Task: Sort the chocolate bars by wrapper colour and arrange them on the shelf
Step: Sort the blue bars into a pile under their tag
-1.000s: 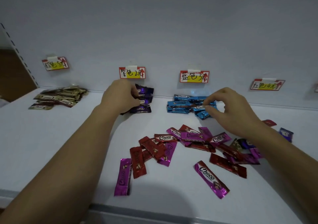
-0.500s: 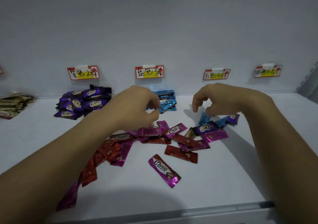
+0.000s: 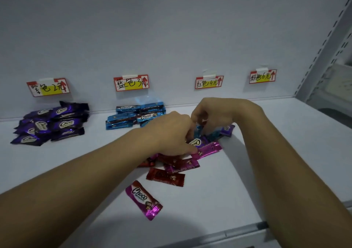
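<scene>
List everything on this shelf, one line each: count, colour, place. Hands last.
purple bars: pile, count unclear, purple, back left under the first tag
blue bars: stack, count unclear, blue, back centre under the second tag
mixed heap: several, red and pink with some blue and purple, centre, under the hands
red bar: one, red, just in front of the heap
pink bar: one, pink, nearest the front edge
price tags: four, red-edged with yellow, back wall
shelf: one, white
upright: one, grey, perforated, right
left hand: fingers curled in the heap
right hand: fingers curled into the heap's far side
</scene>
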Demonstrator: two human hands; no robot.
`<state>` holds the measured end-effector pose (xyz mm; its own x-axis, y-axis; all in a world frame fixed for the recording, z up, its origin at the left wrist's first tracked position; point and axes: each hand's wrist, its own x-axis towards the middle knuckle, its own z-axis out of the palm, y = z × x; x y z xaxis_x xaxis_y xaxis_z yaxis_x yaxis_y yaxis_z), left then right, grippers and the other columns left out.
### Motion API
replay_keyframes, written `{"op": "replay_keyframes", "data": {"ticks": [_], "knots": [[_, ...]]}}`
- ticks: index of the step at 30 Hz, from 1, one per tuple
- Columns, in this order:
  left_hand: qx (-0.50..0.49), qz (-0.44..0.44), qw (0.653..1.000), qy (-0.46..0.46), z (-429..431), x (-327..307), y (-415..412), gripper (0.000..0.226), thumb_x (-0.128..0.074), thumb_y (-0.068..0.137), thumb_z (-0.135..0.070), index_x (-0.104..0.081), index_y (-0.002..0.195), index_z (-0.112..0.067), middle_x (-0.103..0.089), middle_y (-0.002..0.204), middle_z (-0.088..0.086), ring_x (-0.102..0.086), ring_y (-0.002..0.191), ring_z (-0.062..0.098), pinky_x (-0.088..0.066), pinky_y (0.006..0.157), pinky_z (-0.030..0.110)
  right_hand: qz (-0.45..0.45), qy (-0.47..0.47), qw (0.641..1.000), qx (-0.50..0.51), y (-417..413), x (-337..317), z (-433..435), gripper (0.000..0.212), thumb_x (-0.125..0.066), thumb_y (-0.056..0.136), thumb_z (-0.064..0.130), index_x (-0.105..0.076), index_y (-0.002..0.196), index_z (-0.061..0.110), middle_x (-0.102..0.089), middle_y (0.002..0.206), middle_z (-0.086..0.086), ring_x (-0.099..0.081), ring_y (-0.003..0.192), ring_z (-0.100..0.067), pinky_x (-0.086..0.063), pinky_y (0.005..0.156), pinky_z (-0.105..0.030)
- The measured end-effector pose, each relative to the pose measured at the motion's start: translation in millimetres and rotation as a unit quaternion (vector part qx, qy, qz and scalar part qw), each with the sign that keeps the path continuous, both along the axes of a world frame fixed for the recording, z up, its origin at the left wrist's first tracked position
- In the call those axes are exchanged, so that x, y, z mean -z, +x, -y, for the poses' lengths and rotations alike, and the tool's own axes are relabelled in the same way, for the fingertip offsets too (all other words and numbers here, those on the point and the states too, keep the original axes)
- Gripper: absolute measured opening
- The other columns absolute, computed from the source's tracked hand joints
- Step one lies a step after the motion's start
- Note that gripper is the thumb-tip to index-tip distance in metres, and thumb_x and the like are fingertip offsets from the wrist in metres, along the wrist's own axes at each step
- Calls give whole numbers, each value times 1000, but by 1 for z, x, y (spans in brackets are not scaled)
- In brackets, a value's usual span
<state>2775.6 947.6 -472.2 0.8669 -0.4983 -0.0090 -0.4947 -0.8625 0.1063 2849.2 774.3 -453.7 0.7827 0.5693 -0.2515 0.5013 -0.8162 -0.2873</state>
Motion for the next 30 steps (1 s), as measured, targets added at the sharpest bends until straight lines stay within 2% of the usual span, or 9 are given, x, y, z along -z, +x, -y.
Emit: {"op": "replay_keyframes", "data": {"ticks": [3, 8, 11, 16, 19, 21, 24, 26, 30], "knots": [[-14, -15, 1000, -14, -1, -3, 3, 28, -68, 87, -55, -72, 90, -27, -68, 85, -8, -63, 77, 11, -59, 77, 40, -13, -1, 1000, 12, 2, 2, 2, 20, -81, 82, 18, -73, 93, 32, -70, 91, 9, -67, 86, -15, -60, 80, -37], [-11, 59, 998, -30, 16, -3, 4, 22, -59, 93, -47, -71, 92, -28, -69, 85, -5, -64, 77, 15, -59, 74, 40, -10, 5, 999, 52, 6, 5, 5, 10, -80, 83, 19, -70, 85, 21, -70, 83, 3, -65, 77, -17, -52, 71, -29], [-11, 32, 998, -50, 37, 3, 10, 30, -58, 93, -49, -72, 98, -24, -69, 89, -1, -62, 82, 20, -58, 76, 41, 14, 53, 994, 96, 11, 5, 14, 14, -73, 84, 6, -68, 83, 18, -68, 82, -1, -64, 77, -20, -54, 72, -32], [-77, 34, 996, -41, 60, 16, 25, 27, -68, 89, -45, -65, 97, -20, -61, 93, -1, -59, 87, 22, -49, 73, 38, 32, 73, 986, 146, 18, 7, 28, 17, -78, 84, 13, -62, 85, 18, -69, 85, -3, -67, 77, -21, -55, 76, -34], [-91, -11, 992, -88, 56, 15, 32, 24, -76, 83, -37, -70, 98, -19, -68, 92, -1, -63, 85, 21, -57, 78, 41, 51, 78, 984, 152, 20, 6, 30, 20, -80, 82, 18, -61, 84, 20, -67, 85, 0, -64, 78, -18, -55, 78, -36], [-85, -42, 989, -115, 53, 11, 33, 17, -79, 82, -33, -70, 89, -21, -70, 92, -2, -65, 85, 18, -58, 78, 39, 85, 103, 978, 158, 21, 4, 31, 21, -81, 82, 19, -60, 85, 20, -65, 83, 2, -61, 76, -17, -52, 72, -32], [-74, -48, 979, -185, 48, 6, 30, 11, -74, 88, -21, -70, 78, -25, -71, 89, -6, -63, 80, 9, -49, 63, 21, 114, 164, 964, 178, 20, 1, 33, 21, -82, 83, 21, -61, 88, 18, -66, 84, 2, -62, 74, -14, -45, 62, -25], [-63, -32, 972, -224, 41, -2, 24, 12, -72, 89, -19, -72, 78, -25, -70, 87, -9, -61, 75, 6, -41, 58, 15, 120, 204, 953, 187, 19, -2, 33, 21, -83, 82, 22, -64, 89, 17, -69, 85, 0, -65, 74, -14, -49, 64, -26], [-54, -15, 960, -274, 5, -22, 5, 10, -74, 88, -23, -71, 80, -27, -69, 80, -14, -63, 71, 5, -48, 60, 21, 151, 268, 933, 189, 12, -7, 25, 24, -88, 76, 27, -67, 83, 19, -72, 76, 3, -68, 72, -13, -54, 65, -27]]}}
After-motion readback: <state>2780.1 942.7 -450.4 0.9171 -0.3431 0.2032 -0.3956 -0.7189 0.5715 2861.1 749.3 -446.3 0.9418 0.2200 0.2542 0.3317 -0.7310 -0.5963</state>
